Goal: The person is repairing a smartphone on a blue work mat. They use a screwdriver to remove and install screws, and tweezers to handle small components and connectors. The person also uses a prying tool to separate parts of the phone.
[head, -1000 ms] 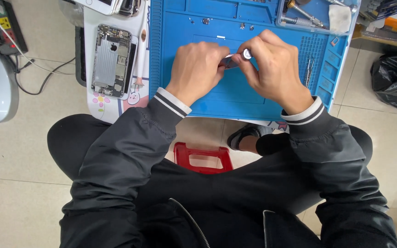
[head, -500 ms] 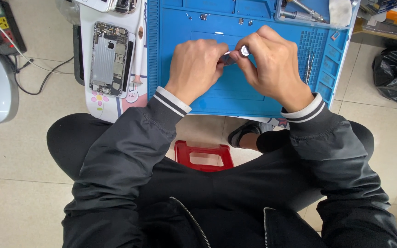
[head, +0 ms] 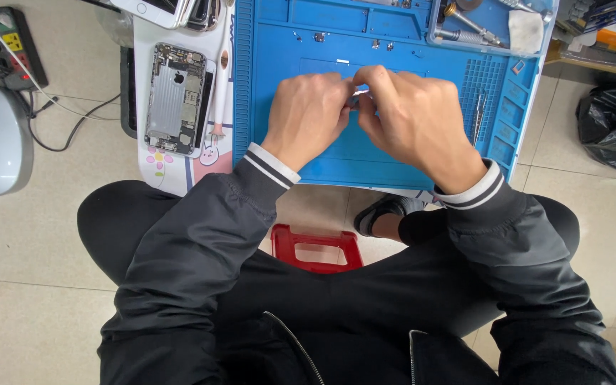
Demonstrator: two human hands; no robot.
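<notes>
A small pale part (head: 359,95) sits pinched between left hand (head: 308,110) and right hand (head: 415,117) above the blue mat (head: 279,85); opened phone (head: 175,98) lies left of the mat.

The blue work mat (head: 393,153) looks like matt, smooth rubber or silicone with moulded ridges. The opened phone body (head: 175,98) is bare grey metal, and the tweezers (head: 478,117) are shiny metal. The jacket sleeves (head: 201,235) are black cloth with slight sheen.

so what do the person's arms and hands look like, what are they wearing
Both hands, left hand and right hand, are bare: no gloves, rings or watch visible. Both arms are in a dark grey, slightly shiny jacket with a front zip. Each sleeve ends in a ribbed cuff striped dark and white.
</notes>
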